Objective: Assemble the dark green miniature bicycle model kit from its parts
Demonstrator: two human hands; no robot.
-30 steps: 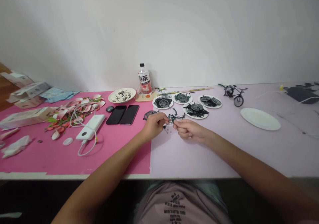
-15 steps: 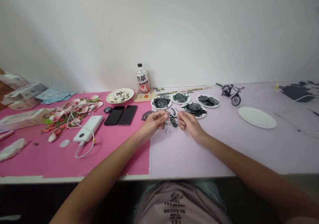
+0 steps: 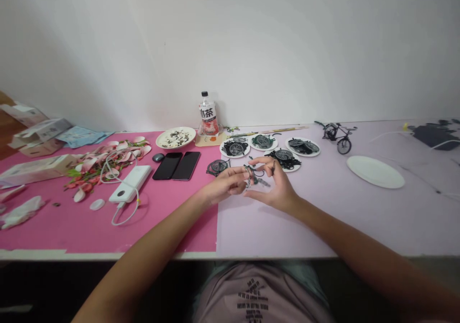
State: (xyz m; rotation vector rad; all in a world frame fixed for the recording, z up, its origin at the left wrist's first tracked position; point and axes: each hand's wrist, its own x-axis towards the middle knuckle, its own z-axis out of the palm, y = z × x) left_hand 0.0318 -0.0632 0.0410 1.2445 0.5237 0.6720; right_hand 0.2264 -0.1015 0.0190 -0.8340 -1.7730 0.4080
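Note:
My left hand [image 3: 230, 184] is closed in a pinch on a small dark model bicycle part [image 3: 248, 175], thin and partly hidden by the fingers. Facing it, my right hand [image 3: 276, 186] has thumb and forefinger spread wide around that part. Whether its other fingers touch the part I cannot tell. Below the hands lies a dark flat piece [image 3: 261, 182] on the lilac sheet. Left of them is a dark spoked wheel piece [image 3: 217, 167]. Just behind are white plates of dark parts, one with a wheel [image 3: 283, 155] on top.
An assembled black toy bicycle [image 3: 337, 135] stands at the back right, near an oval white plate [image 3: 375, 171]. Two phones [image 3: 186, 165], a mouse [image 3: 158, 157], a white power bank [image 3: 130, 184] with cable and pink petals [image 3: 118, 149] occupy the left. A drink bottle [image 3: 209, 114] stands by the wall.
My right hand has gone from a closed pinch to spread fingers and moved closer to the left hand. My left hand keeps its pinch, shifted slightly right. The view has turned a little.

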